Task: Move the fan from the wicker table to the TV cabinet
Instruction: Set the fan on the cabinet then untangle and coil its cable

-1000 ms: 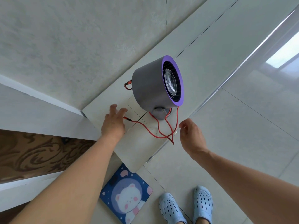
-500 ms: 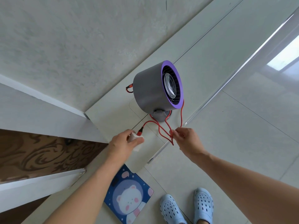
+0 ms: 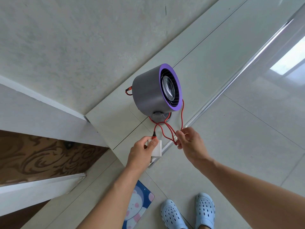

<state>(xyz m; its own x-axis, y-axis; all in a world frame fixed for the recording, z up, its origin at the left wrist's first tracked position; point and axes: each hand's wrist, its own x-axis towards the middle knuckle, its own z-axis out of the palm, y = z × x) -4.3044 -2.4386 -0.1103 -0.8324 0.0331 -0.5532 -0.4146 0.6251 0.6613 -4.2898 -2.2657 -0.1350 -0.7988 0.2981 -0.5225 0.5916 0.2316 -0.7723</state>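
Note:
The grey fan (image 3: 148,91) with a purple front ring stands on its small foot on the pale top of the TV cabinet (image 3: 214,60), near the cabinet's left end. A red cable (image 3: 182,113) runs from the fan's back, loops under the foot and hangs over the front edge. My left hand (image 3: 142,151) grips the white plug adapter (image 3: 156,149) at the cable's end, at the cabinet's front corner. My right hand (image 3: 189,141) pinches the cable loops just right of it.
A rough pale wall (image 3: 74,47) rises behind the cabinet. A dark patterned panel (image 3: 41,156) lies to the left. On the tiled floor (image 3: 247,154) below lie a blue bear-print scale (image 3: 137,205) and my two blue clogs (image 3: 188,212).
My left hand picked up the white adapter from the cabinet top and drew it toward the front corner. My right hand closed on the red cable loops. The fan stayed put.

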